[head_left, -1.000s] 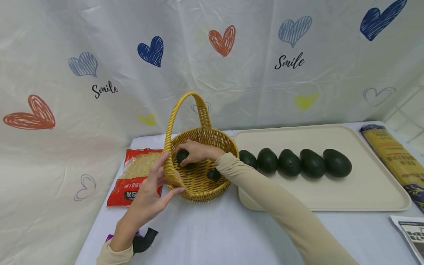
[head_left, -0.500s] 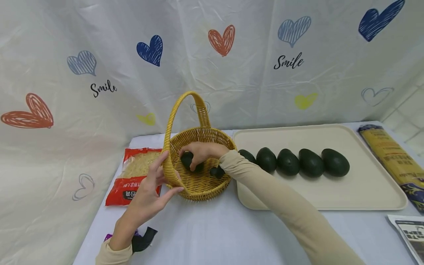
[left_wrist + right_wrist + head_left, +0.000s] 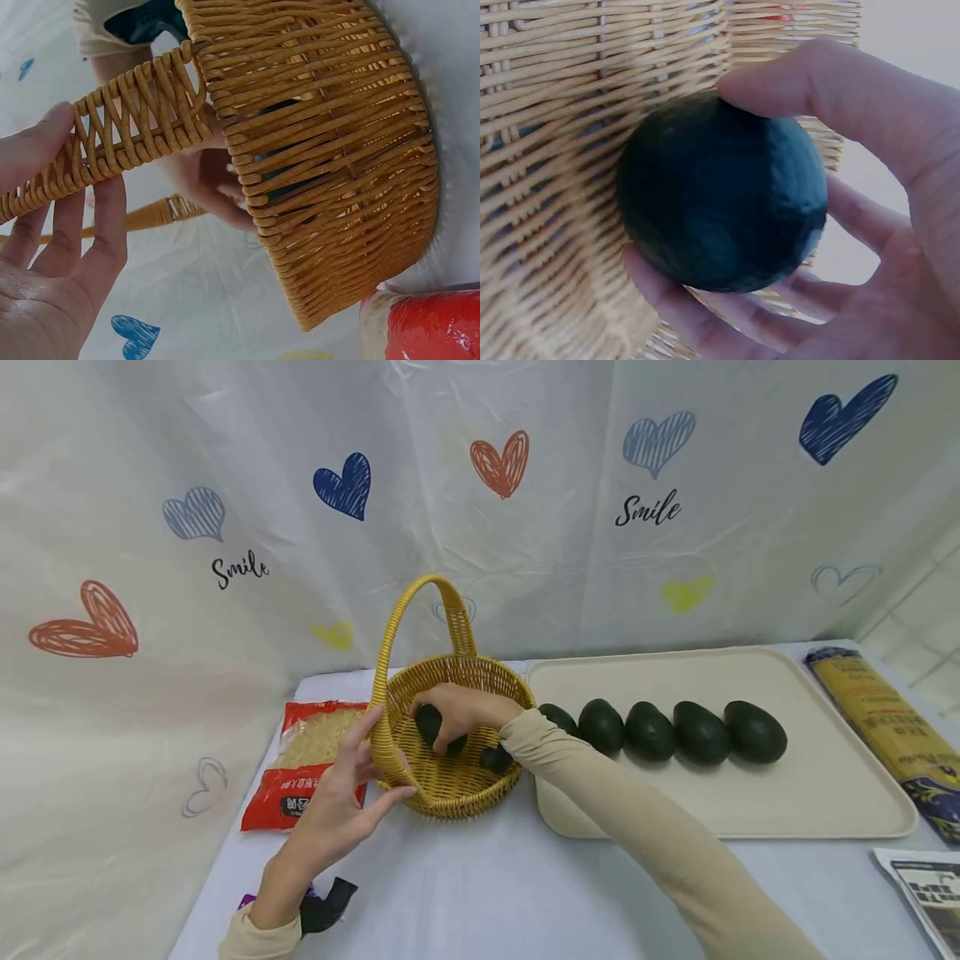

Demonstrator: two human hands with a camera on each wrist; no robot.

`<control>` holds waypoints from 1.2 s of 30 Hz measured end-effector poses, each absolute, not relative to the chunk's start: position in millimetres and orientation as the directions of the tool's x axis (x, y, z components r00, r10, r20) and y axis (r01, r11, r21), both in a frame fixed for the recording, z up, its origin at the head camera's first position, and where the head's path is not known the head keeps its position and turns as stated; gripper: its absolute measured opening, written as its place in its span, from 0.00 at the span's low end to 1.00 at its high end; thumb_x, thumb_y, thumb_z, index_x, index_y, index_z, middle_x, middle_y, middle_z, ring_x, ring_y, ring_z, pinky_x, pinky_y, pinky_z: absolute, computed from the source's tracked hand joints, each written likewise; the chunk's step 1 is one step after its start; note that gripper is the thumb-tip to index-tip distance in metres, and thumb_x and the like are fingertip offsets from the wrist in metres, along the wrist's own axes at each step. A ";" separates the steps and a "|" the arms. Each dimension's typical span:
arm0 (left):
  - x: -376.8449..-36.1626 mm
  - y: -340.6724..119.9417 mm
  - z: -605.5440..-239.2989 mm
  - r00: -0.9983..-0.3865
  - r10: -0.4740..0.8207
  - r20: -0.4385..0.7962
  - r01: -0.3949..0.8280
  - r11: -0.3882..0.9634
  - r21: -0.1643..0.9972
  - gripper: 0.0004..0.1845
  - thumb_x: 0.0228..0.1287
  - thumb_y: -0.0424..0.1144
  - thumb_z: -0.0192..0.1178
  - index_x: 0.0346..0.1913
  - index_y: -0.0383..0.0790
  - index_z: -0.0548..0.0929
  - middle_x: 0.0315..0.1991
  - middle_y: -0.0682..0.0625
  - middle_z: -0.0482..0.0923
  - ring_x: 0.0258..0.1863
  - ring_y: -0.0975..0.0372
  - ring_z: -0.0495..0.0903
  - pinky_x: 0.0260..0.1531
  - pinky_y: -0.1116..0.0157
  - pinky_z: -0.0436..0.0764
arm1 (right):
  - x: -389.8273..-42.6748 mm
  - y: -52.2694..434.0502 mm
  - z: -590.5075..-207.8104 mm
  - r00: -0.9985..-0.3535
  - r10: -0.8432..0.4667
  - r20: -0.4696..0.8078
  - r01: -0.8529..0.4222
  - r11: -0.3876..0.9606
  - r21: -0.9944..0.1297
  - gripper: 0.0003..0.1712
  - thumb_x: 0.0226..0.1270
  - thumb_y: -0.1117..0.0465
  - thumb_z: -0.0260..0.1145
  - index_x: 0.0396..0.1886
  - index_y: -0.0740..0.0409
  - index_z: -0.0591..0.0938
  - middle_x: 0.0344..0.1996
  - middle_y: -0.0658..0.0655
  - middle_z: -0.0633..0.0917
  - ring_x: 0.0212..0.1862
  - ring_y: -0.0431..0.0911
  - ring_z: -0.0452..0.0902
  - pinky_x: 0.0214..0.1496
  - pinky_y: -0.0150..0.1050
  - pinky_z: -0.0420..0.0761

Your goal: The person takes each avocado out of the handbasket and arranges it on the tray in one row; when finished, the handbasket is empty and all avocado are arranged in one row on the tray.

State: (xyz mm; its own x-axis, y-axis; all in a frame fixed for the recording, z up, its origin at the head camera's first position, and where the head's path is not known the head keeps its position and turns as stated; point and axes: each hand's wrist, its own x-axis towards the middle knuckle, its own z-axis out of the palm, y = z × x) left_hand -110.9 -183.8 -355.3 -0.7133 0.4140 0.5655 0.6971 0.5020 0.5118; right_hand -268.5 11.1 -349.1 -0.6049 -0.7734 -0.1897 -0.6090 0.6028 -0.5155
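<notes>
A yellow wicker basket [image 3: 465, 665] with a tall handle [image 3: 408, 610] stands on the white table. My right hand [image 3: 461, 708] reaches inside it and grips a dark green avocado [image 3: 431, 727]; in the right wrist view the avocado [image 3: 720, 195] sits between thumb and fingers [image 3: 832, 82] against the basket wall [image 3: 555, 75]. A second avocado [image 3: 497, 758] lies in the basket by my sleeve. My left hand [image 3: 345, 793] holds the basket at the foot of the handle [image 3: 127, 127], thumb [image 3: 37, 142] on one side, fingers on the other.
A beige tray [image 3: 825, 802] to the right of the basket carries a row of several avocados [image 3: 697, 732]. A red noodle packet [image 3: 307, 768] lies left of the basket. A yellow pasta packet [image 3: 877, 718] and a newspaper [image 3: 922, 885] are at the right. A heart-print curtain hangs behind.
My right hand has carried the avocado a little to the right inside the basket. The left hand has stayed on the handle.
</notes>
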 end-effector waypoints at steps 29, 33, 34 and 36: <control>-106.1 -179.4 -353.8 -0.739 0.380 0.556 0.668 0.521 0.532 0.66 0.41 0.15 0.79 0.83 0.40 0.51 0.53 0.39 0.85 0.48 0.51 0.88 0.50 0.76 0.83 | -189.2 255.2 -287.7 -0.813 -0.467 0.346 -0.569 0.514 -0.642 0.43 0.57 0.71 0.79 0.73 0.56 0.74 0.69 0.61 0.76 0.58 0.57 0.77 0.48 0.41 0.87; -103.8 -177.1 -352.2 -0.749 0.376 0.545 0.656 0.533 0.534 0.66 0.42 0.16 0.79 0.83 0.42 0.51 0.55 0.39 0.85 0.49 0.51 0.88 0.50 0.74 0.84 | -172.2 309.9 -295.3 -0.896 -0.316 0.311 -0.443 0.602 -0.664 0.45 0.55 0.72 0.81 0.73 0.52 0.75 0.68 0.48 0.76 0.53 0.44 0.77 0.44 0.24 0.82; -103.9 -176.9 -352.1 -0.750 0.375 0.545 0.655 0.535 0.533 0.66 0.42 0.16 0.79 0.83 0.42 0.51 0.56 0.39 0.85 0.49 0.51 0.88 0.49 0.74 0.84 | -168.9 322.8 -298.6 -0.912 -0.279 0.302 -0.411 0.621 -0.667 0.45 0.54 0.72 0.81 0.73 0.52 0.76 0.66 0.43 0.75 0.52 0.40 0.77 0.43 0.22 0.81; -104.2 -176.9 -352.4 -0.748 0.374 0.548 0.656 0.536 0.531 0.66 0.42 0.16 0.79 0.83 0.41 0.51 0.56 0.38 0.84 0.49 0.50 0.88 0.49 0.75 0.83 | -162.3 347.5 -305.0 -0.939 -0.212 0.272 -0.343 0.656 -0.673 0.46 0.54 0.72 0.82 0.73 0.49 0.76 0.62 0.36 0.75 0.50 0.32 0.75 0.42 0.20 0.80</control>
